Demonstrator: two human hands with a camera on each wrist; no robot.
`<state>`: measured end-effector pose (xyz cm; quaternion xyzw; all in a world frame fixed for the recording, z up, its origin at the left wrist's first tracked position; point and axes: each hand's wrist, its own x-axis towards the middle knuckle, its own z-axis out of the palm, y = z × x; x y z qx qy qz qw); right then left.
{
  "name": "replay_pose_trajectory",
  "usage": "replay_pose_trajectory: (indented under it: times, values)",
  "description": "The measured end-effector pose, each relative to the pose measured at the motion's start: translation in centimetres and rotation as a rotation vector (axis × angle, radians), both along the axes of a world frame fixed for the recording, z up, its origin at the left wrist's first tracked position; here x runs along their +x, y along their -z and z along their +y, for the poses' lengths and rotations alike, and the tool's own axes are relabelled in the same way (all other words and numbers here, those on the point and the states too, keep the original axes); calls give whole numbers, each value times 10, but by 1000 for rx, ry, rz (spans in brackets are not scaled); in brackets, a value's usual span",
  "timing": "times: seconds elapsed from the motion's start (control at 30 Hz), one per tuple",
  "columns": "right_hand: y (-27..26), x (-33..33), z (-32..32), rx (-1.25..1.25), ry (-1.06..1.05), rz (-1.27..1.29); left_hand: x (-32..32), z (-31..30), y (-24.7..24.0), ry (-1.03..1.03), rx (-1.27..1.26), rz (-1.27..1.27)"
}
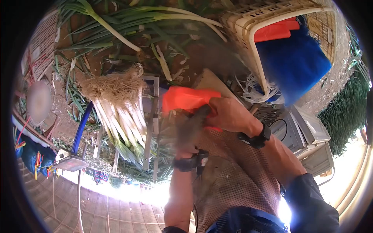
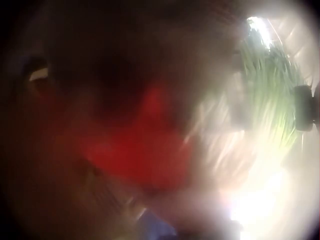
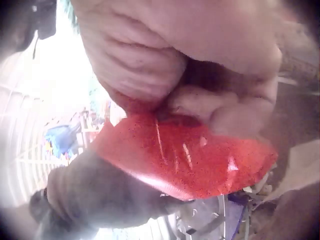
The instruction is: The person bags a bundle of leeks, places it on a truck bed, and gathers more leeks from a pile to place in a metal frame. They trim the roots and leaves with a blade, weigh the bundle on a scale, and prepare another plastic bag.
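Observation:
A piece of thin red sheet material [image 1: 190, 97] is between the two hands. The bare right hand [image 1: 233, 114] pinches its edge; in the right wrist view the curled fingers and thumb of the right hand [image 3: 200, 100] press on the red sheet [image 3: 190, 155]. The dark-gloved left hand [image 1: 190, 130], blurred, grips the sheet from its near side, and its fingertips are partly hidden. The left wrist view is mostly blur, with the red sheet [image 2: 145, 155] in the middle. Left of the hands, leeks [image 1: 120, 124] lie bundled on a metal frame [image 1: 149, 143], roots toward the top.
A cream plastic crate [image 1: 252, 42] at the upper right holds blue cloth [image 1: 295, 62] and more red pieces [image 1: 276, 31]. Loose leeks [image 1: 116, 35] lie across the ground at the top. A blue curved bar [image 1: 82, 126] stands at the left, grey boxes [image 1: 307, 128] at the right.

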<state>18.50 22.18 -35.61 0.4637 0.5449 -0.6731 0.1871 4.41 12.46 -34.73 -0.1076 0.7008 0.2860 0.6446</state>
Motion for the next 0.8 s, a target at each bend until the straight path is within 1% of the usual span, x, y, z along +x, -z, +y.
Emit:
replay_pose_trajectory:
  times: [0.03,0.13,0.17,0.23,0.27,0.3,0.33,0.4,0.43,0.47,0.5,0.57,0.63,0.67,0.73,0.8]
  values:
    - [-4,1,3,-32,-41,41,3,-6,1,-15,-12,22]
    - [3,12,6,-170,76,-36,3,-21,-2,-57,-81,81]
    - [6,15,7,-186,158,-73,1,-24,-2,-68,-106,96]
    - [13,18,9,-219,322,-149,-3,-18,-10,-81,-71,196]
    - [17,20,10,-189,380,-174,-7,-18,-13,-86,-56,246]
    - [22,22,10,-159,439,-198,-13,-41,-3,118,10,363]
    - [29,24,11,-128,499,-220,-19,-79,16,323,79,478]
    - [53,39,5,405,105,-91,-30,-84,15,426,27,434]
    - [67,45,-1,666,-99,-25,-39,-52,-8,322,-92,277]
    - [87,47,-11,600,-62,-83,-45,-35,-19,218,-210,122]
    - [99,38,-14,531,-25,-139,-49,-40,-16,241,-208,115]
    - [103,38,-23,452,20,-179,-56,-53,-7,294,-195,99]
    - [43,7,7,433,33,-155,-59,-37,-9,182,-211,63]
    - [27,-1,15,498,34,-93,-60,-33,-11,120,-224,46]
    - [7,-15,21,620,33,38,-71,-70,10,562,84,248]
    - [2,-25,9,446,45,260,-77,-87,20,742,282,404]
